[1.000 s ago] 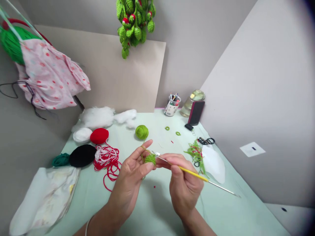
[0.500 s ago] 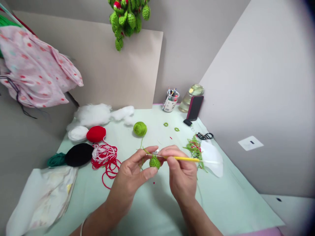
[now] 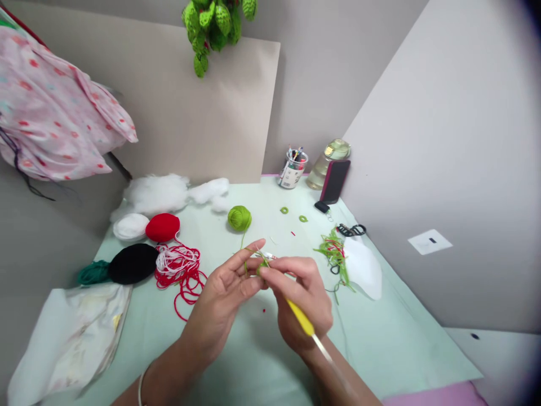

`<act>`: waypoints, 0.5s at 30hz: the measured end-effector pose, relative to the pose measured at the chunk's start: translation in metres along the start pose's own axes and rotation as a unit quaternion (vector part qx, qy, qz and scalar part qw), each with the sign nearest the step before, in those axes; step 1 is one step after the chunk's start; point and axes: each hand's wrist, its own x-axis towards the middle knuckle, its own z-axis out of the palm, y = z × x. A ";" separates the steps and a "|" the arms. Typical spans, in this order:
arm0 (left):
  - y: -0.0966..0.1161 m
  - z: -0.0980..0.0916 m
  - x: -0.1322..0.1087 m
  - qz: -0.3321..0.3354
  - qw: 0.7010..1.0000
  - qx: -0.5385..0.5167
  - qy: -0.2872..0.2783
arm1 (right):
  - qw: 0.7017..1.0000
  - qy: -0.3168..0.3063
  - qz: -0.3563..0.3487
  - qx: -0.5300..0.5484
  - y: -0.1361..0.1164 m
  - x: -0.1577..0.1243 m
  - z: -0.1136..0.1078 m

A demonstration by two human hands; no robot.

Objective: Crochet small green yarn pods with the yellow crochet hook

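Observation:
My left hand (image 3: 226, 290) pinches a small green crochet piece (image 3: 262, 268), with green yarn running over its raised index finger. My right hand (image 3: 302, 299) is closed around a crochet hook (image 3: 301, 317) with a yellow grip, its shaft slanting down toward my wrist. The right fingertips press against the crochet piece and hide much of it. From the left fingers the yarn leads back to a green yarn ball (image 3: 239, 219) on the table.
On the left lie a red yarn ball (image 3: 163, 227), a black yarn ball (image 3: 133, 264), tangled red yarn (image 3: 188, 296) and white stuffing (image 3: 156, 194). Green yarn scraps (image 3: 333, 254), a phone (image 3: 335, 181), a bottle (image 3: 323, 169) and a pen jar (image 3: 292, 169) stand or lie right.
The hook has swung from nearly level to slanting steeply down toward my right wrist. My right fingers have moved left onto the crochet piece, covering more of it.

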 end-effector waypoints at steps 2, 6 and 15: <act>0.002 0.001 0.000 -0.015 1.000 -0.021 -0.010 | 0.994 0.003 0.077 0.081 0.000 0.003 0.000; 0.003 0.000 0.000 -0.017 0.999 -0.026 -0.016 | 0.964 -0.007 0.178 0.198 0.005 0.011 -0.002; 0.002 0.002 0.000 -0.009 1.000 -0.019 -0.017 | 0.952 -0.002 0.181 0.245 0.007 0.007 0.001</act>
